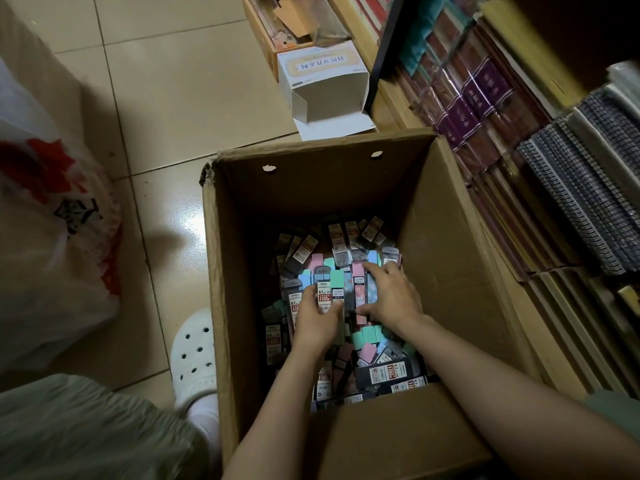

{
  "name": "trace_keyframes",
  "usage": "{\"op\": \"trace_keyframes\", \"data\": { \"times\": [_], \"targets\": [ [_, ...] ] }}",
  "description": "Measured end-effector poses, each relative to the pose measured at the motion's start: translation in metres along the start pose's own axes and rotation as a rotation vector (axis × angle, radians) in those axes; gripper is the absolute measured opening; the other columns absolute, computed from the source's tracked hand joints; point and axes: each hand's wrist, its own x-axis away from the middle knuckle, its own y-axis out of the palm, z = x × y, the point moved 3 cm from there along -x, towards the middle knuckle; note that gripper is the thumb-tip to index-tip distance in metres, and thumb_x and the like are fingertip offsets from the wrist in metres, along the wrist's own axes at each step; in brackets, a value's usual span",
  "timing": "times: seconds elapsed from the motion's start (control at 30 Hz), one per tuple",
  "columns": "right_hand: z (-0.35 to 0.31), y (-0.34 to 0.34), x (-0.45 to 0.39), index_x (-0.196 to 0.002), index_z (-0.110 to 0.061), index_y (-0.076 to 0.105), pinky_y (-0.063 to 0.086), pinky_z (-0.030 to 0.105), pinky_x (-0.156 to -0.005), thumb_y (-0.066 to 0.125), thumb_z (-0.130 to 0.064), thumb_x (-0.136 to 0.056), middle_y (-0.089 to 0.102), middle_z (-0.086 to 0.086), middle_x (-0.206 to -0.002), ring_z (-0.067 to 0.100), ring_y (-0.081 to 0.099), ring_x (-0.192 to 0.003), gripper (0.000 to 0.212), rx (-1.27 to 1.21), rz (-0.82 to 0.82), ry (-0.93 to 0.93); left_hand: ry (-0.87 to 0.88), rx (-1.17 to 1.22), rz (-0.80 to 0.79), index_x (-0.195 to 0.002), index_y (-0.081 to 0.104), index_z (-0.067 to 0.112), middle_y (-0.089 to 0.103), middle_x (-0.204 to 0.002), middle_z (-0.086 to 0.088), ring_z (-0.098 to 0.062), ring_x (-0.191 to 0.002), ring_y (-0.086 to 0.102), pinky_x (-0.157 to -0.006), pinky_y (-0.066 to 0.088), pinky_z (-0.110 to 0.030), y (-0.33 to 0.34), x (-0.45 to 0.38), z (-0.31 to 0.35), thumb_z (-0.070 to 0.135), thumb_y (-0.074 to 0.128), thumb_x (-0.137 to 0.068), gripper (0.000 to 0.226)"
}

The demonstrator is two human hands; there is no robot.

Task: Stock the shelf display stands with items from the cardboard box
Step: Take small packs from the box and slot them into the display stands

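Beige tile floor (166, 98), shelving of notebooks (561, 188) at right of frame. One cardboard box (450, 237) at centre, bottom covered in dozens of small lead refill packs (377, 370), too many to count. Your two hands are inside it: left hand (317, 320) grips a fanned bunch of packs, right hand (393, 297) lies spread on the pile. One opened white carton (323, 81) at upper centre. One plastic bag (55, 237) at left.

Tiled floor (166, 98) carries cardboard box (450, 254), white carton (325, 81), plastic bag (52, 237).
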Motion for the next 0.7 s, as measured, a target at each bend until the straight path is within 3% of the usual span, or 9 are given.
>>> {"op": "trace_keyframes", "data": {
  "times": [0.23, 0.33, 0.43, 0.53, 0.6, 0.7],
  "targets": [
    [0.001, 0.011, 0.002, -0.153, -0.033, 0.02, 0.045, 0.039, -0.099, 0.085, -0.037, -0.07, 0.04, 0.004, -0.139, 0.023, 0.037, -0.129, 0.105, 0.015, -0.032, 0.052, 0.001, -0.02, 0.002, -0.143, 0.037, 0.016, 0.053, -0.137, -0.008, -0.028, -0.122, 0.054, -0.1, 0.048, -0.05, 0.0, -0.003, -0.002, 0.02, 0.057, -0.096, 0.051],
    [-0.001, 0.007, -0.003, -0.15, -0.036, 0.024, 0.045, 0.04, -0.097, 0.088, -0.036, -0.066, 0.04, 0.006, -0.139, 0.026, 0.037, -0.131, 0.106, 0.04, -0.079, 0.047, 0.001, -0.018, -0.014, -0.143, 0.037, 0.016, 0.051, -0.14, -0.008, -0.029, -0.125, 0.052, -0.102, 0.046, -0.051, 0.002, -0.003, -0.003, 0.02, 0.058, -0.096, 0.052],
    [-0.005, 0.002, -0.007, -0.141, -0.035, 0.031, 0.046, 0.041, -0.092, 0.093, -0.031, -0.058, 0.044, 0.006, -0.135, 0.03, 0.043, -0.127, 0.103, 0.009, -0.069, 0.037, 0.01, -0.009, -0.013, -0.136, 0.043, 0.014, 0.059, -0.129, -0.008, -0.026, -0.114, 0.059, -0.097, 0.05, -0.049, 0.002, -0.002, -0.004, 0.016, 0.057, -0.096, 0.043],
    [-0.007, 0.003, -0.003, -0.13, -0.034, 0.034, 0.052, 0.039, -0.084, 0.092, -0.019, -0.06, 0.053, 0.001, -0.12, 0.024, 0.055, -0.108, 0.092, -0.17, -0.019, -0.008, 0.045, 0.01, 0.014, -0.113, 0.053, 0.025, 0.065, -0.113, -0.003, -0.018, -0.099, 0.063, -0.087, 0.054, -0.037, -0.001, -0.004, -0.004, 0.014, 0.058, -0.096, 0.021],
    [-0.007, 0.004, 0.005, -0.123, -0.038, 0.034, 0.056, 0.036, -0.072, 0.085, -0.01, -0.071, 0.058, -0.002, -0.097, 0.017, 0.06, -0.085, 0.078, -0.319, 0.001, -0.032, 0.078, 0.02, 0.04, -0.098, 0.049, 0.034, 0.064, -0.098, 0.007, -0.007, -0.087, 0.062, -0.078, 0.053, -0.031, -0.003, -0.002, -0.001, 0.013, 0.059, -0.095, 0.023],
    [-0.008, -0.003, 0.02, -0.123, -0.039, 0.037, 0.058, 0.04, -0.065, 0.071, -0.007, -0.086, 0.06, 0.001, -0.082, 0.018, 0.061, -0.069, 0.059, -0.472, 0.067, -0.005, 0.107, -0.004, 0.02, -0.108, 0.053, 0.023, 0.067, -0.104, -0.001, -0.017, -0.094, 0.065, -0.087, 0.055, -0.043, -0.003, 0.009, 0.01, 0.013, 0.061, -0.094, 0.019]
  ]
}}
